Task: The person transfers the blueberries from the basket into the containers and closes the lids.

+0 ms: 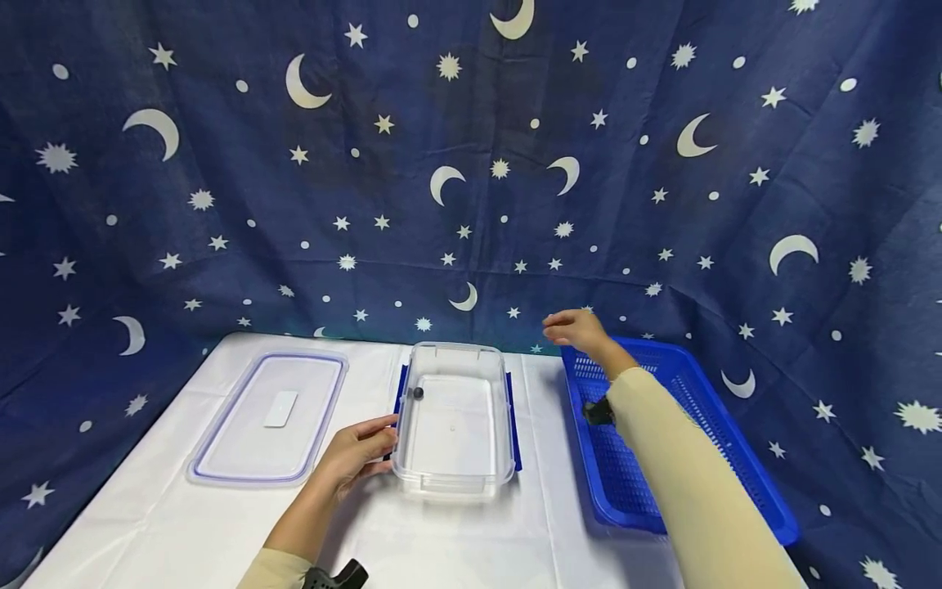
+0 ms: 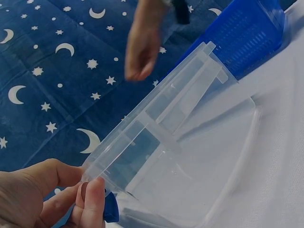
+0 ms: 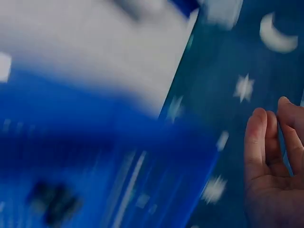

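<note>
A clear plastic container (image 1: 452, 483) with blue side clips stands lidless on the white table. Inside it, by the left wall, lies a small dark round object (image 1: 418, 393). My left hand (image 1: 361, 454) grips the container's left side, and the left wrist view has thumb and fingers (image 2: 95, 202) pinching its rim. Over the far left corner of a blue basket (image 1: 625, 519) hovers my right hand (image 1: 577, 330). Its fingers are slightly bent, and no object shows between them and the thumb. Blurred in the right wrist view, a dark thing (image 3: 54, 202) lies in the basket.
To the container's left, a clear lid (image 1: 228, 442) with a purple-blue seal lies flat, a white rectangle (image 1: 281, 409) on it. A dark blue curtain (image 1: 471, 164) with moons and stars hangs behind the table and along its sides.
</note>
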`<action>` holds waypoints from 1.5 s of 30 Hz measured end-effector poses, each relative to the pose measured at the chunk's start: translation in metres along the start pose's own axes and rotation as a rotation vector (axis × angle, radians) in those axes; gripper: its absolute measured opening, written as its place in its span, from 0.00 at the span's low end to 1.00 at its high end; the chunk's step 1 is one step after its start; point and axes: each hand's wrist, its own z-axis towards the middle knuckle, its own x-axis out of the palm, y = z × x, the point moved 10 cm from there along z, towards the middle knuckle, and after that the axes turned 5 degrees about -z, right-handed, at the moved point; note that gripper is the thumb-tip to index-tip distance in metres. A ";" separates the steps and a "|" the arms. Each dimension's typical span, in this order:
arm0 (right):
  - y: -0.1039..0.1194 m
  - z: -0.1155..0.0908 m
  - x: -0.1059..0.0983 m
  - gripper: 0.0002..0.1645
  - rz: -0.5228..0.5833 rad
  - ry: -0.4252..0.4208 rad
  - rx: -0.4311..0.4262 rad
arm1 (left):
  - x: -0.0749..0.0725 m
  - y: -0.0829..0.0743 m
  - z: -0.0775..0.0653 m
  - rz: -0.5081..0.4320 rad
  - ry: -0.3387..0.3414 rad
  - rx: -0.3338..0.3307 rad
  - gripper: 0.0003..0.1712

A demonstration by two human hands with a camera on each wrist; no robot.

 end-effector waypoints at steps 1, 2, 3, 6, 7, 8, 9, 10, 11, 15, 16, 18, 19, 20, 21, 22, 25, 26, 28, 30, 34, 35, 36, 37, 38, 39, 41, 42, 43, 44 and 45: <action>-0.010 -0.006 -0.014 0.23 -0.005 -0.015 0.009 | 0.000 0.000 0.000 0.000 0.001 0.001 0.27; -0.020 -0.012 -0.027 0.24 0.000 -0.034 0.012 | -0.001 0.000 -0.001 -0.003 0.001 0.001 0.27; -0.031 -0.018 -0.038 0.25 0.015 -0.055 0.013 | -0.002 -0.001 -0.001 -0.006 0.001 0.001 0.27; -0.067 -0.036 -0.065 0.26 0.071 -0.110 0.056 | -0.003 -0.002 -0.002 -0.009 0.001 0.001 0.27; -0.079 -0.042 -0.071 0.26 0.077 -0.132 0.075 | -0.004 -0.002 -0.002 -0.010 -0.002 -0.001 0.27; -0.092 -0.048 -0.076 0.26 0.084 -0.148 0.092 | -0.005 -0.003 -0.003 -0.009 -0.004 -0.003 0.27; -0.104 -0.053 -0.080 0.26 0.078 -0.165 0.118 | -0.006 -0.003 -0.003 -0.006 -0.006 -0.005 0.27; -0.116 -0.059 -0.082 0.26 0.064 -0.173 0.142 | -0.006 -0.002 -0.004 -0.005 -0.007 -0.007 0.28; -0.128 -0.064 -0.083 0.26 0.050 -0.177 0.163 | -0.007 -0.002 -0.004 -0.002 -0.008 -0.009 0.28; -0.167 -0.079 -0.080 0.27 0.029 -0.163 0.246 | -0.006 -0.002 -0.005 0.001 -0.005 -0.011 0.28; -0.174 -0.082 -0.079 0.27 0.033 -0.157 0.259 | -0.006 -0.002 -0.005 0.000 -0.002 -0.012 0.28; -0.185 -0.086 -0.076 0.27 0.055 -0.149 0.268 | -0.004 -0.002 -0.004 0.002 0.004 -0.011 0.27; -0.190 -0.087 -0.075 0.27 0.065 -0.149 0.269 | -0.004 -0.002 -0.004 0.003 0.007 -0.009 0.27; -0.193 -0.088 -0.074 0.27 0.071 -0.148 0.267 | -0.003 -0.002 -0.004 0.002 0.009 -0.006 0.27; -0.195 -0.088 -0.073 0.28 0.071 -0.141 0.260 | -0.002 -0.002 -0.003 0.003 0.011 -0.003 0.27; -0.197 -0.089 -0.071 0.27 0.073 -0.138 0.259 | -0.002 -0.001 -0.003 0.005 0.011 0.000 0.27; -0.202 -0.091 -0.069 0.28 0.081 -0.139 0.266 | 0.000 -0.001 -0.002 0.009 0.013 0.006 0.27; -0.203 -0.091 -0.069 0.28 0.076 -0.132 0.264 | 0.000 -0.001 -0.002 0.011 0.014 0.007 0.27; -0.204 -0.093 -0.069 0.27 0.074 -0.139 0.279 | 0.001 -0.001 -0.002 0.019 0.015 0.007 0.27; -0.203 -0.094 -0.069 0.26 0.062 -0.147 0.285 | 0.001 -0.001 -0.002 0.021 0.013 0.005 0.27; -0.200 -0.095 -0.069 0.23 0.024 -0.158 0.283 | 0.000 -0.001 -0.003 0.020 0.008 0.003 0.27; -0.199 -0.094 -0.069 0.22 0.012 -0.155 0.277 | 0.000 -0.001 -0.003 0.017 0.008 0.003 0.27; -0.198 -0.094 -0.068 0.21 0.005 -0.153 0.272 | 0.000 -0.001 -0.004 0.017 0.009 0.002 0.27; -0.197 -0.094 -0.068 0.20 0.002 -0.150 0.269 | 0.000 -0.001 -0.004 0.016 0.008 0.001 0.27; -0.198 -0.094 -0.067 0.19 0.003 -0.153 0.271 | 0.000 -0.001 -0.004 0.017 0.009 0.001 0.27; -0.197 -0.094 -0.067 0.19 0.005 -0.148 0.263 | 0.000 -0.001 -0.004 0.016 0.010 0.000 0.27; -0.197 -0.094 -0.066 0.19 0.006 -0.139 0.253 | 0.000 -0.001 -0.003 0.019 0.007 -0.002 0.27; -0.197 -0.094 -0.066 0.19 0.012 -0.139 0.252 | -0.001 0.000 -0.003 0.021 0.004 -0.003 0.26; -0.198 -0.094 -0.066 0.18 0.010 -0.139 0.252 | -0.001 0.000 -0.003 0.022 0.002 -0.003 0.26; -0.199 -0.094 -0.066 0.18 0.003 -0.141 0.256 | -0.001 0.000 -0.003 0.024 0.001 -0.003 0.26; -0.200 -0.094 -0.067 0.17 -0.003 -0.143 0.261 | -0.001 0.000 -0.003 0.025 -0.001 -0.004 0.26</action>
